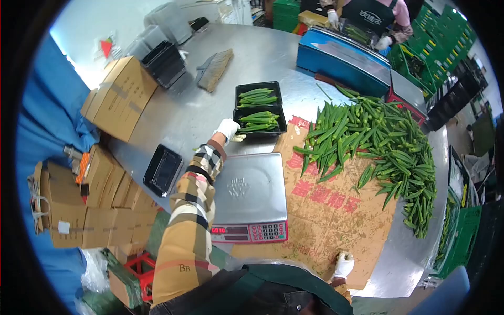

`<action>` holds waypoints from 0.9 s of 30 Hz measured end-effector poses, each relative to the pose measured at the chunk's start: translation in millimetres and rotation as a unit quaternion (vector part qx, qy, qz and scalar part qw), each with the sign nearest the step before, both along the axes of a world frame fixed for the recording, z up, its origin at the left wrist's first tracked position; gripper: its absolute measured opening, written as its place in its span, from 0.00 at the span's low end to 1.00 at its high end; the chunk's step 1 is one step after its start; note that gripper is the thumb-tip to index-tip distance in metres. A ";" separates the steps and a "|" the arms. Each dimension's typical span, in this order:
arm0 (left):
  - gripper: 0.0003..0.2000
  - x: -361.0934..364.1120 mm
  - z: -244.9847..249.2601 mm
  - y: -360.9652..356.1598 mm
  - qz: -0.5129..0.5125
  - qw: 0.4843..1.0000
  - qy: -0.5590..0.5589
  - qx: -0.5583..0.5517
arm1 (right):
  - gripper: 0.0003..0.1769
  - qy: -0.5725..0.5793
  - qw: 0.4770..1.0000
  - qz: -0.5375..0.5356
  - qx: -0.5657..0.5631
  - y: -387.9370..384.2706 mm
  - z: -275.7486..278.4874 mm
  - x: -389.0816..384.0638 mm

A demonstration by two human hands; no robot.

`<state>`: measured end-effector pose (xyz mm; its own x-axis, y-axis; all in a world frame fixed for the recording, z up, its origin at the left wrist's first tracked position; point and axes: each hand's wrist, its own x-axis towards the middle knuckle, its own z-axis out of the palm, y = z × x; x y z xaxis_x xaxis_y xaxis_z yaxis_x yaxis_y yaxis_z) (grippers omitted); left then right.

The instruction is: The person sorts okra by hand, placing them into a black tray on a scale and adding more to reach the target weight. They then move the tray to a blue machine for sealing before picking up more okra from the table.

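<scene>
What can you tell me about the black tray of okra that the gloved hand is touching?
The tray is shallow, black and rectangular, plastic by its look, with a raised rim. It lies flat on the steel table, filled with green okra laid lengthwise. Its far side meets a second tray just like it; its right corner lies by the cardboard. The white-gloved left hand touches its left end; whether it holds the rim cannot be told.

Can't read the tiny red digits on the silver metal weighing scale (249, 197); the dark-aproned co-worker (375, 16) is cut off up top.
</scene>
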<state>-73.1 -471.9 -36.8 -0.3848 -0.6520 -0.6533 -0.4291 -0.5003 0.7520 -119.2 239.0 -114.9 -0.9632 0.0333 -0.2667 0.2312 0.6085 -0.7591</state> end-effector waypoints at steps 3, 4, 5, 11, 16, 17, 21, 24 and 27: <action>0.12 -30.7 -18.2 -3.1 0.129 0.984 0.117 -0.026 | 0.06 -0.005 1.000 -0.006 0.002 1.3 -3.7 0.5; 0.12 -34.3 -47.6 -28.0 0.092 0.984 0.143 -0.059 | 0.06 -0.008 1.000 -0.004 0.001 1.6 -3.2 0.0; 0.12 -35.5 -73.7 -49.5 0.057 0.980 0.167 -0.092 | 0.06 -0.012 1.000 -0.002 0.001 3.0 -2.1 -0.2; 0.29 49.7 24.3 -23.9 -0.010 0.917 -0.021 -0.398 | 0.07 0.033 0.999 -0.002 0.016 -4.1 1.5 2.9; 0.25 215.7 24.4 27.9 -0.017 0.783 -0.254 -0.567 | 0.11 0.061 0.991 0.008 0.118 -6.8 4.9 2.7; 0.23 241.0 21.2 51.2 0.038 0.819 -0.229 -0.525 | 0.12 0.069 0.989 0.009 0.128 -5.8 2.8 3.2; 0.17 322.7 -8.7 106.9 -0.016 0.763 -0.241 -0.600 | 0.12 0.086 0.982 0.026 0.163 -7.3 -1.8 1.4; 0.14 355.6 -38.3 95.6 0.040 0.824 -0.236 -0.513 | 0.13 0.058 0.982 0.035 0.179 -6.6 9.3 2.8; 0.14 358.8 -30.8 75.7 0.009 0.867 -0.221 -0.447 | 0.13 0.038 0.980 0.021 0.193 -10.7 14.9 2.2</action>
<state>285.7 -396.2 -67.6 -0.2109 -0.9769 0.0359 -0.7721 0.1890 0.6068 -117.0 228.2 -100.0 -0.9824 0.0784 -0.1695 0.1523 0.8618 -0.4838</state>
